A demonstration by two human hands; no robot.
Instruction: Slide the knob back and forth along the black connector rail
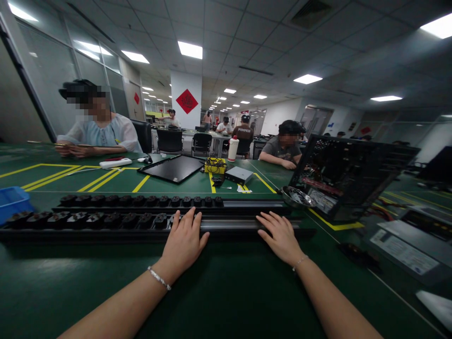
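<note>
Two long black rails lie across the green table, the near rail in front of the far rail. A row of dark socket-like modules fills the left part of the near rail, and a second row of modules sits in the far one. My left hand rests on the near rail, fingers spread, at the right end of its modules. Farther right, my right hand lies on the bare stretch of the same rail with its fingers apart. Neither hand grips anything.
An opened computer case stands at right, beside a metal bowl of small parts. A power supply unit lies nearer. A blue bin is at left. Beyond are a black panel, a yellow box and two seated people.
</note>
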